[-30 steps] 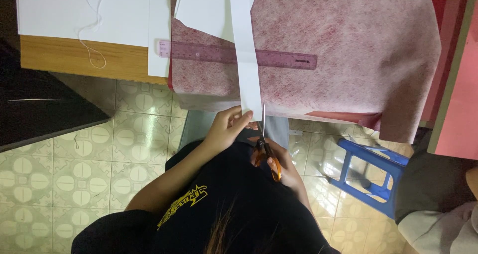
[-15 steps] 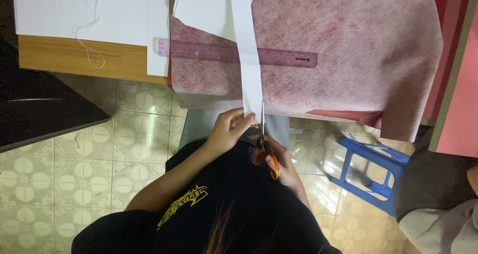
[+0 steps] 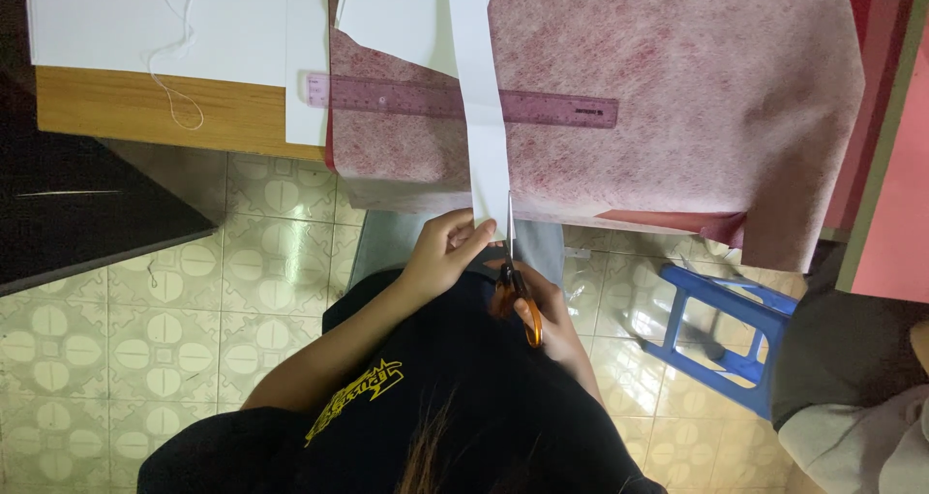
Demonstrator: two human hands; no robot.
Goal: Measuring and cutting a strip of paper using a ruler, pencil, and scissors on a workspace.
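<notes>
While the left hand (image 3: 447,252) pinches the near end of a long white paper strip (image 3: 481,97) between thumb and fingers, the right hand (image 3: 550,312) grips a pair of orange-handled scissors (image 3: 513,279), its fingers closed through the loops. The blades point up along the right edge of the strip, and their tip sits just past the table's edge, though how far apart the blades stand is too fine to tell. From the hands the strip runs away across a sheet of mottled pink fabric (image 3: 677,88) and over a purple ruler (image 3: 455,100) lying crosswise on it. More white paper (image 3: 155,20) covers the wooden table (image 3: 106,117) to the left, with a loose loop of string (image 3: 174,88) on it, and a blue plastic stool (image 3: 735,334) stands on the tiled floor at the right. I would judge the main risk to be a wandering cut: the strip hangs unsupported at the table edge, so if the pinch slackens the paper may buckle and the blades drift off line. The left fingertips also sit close beside the blades and could be nicked.
</notes>
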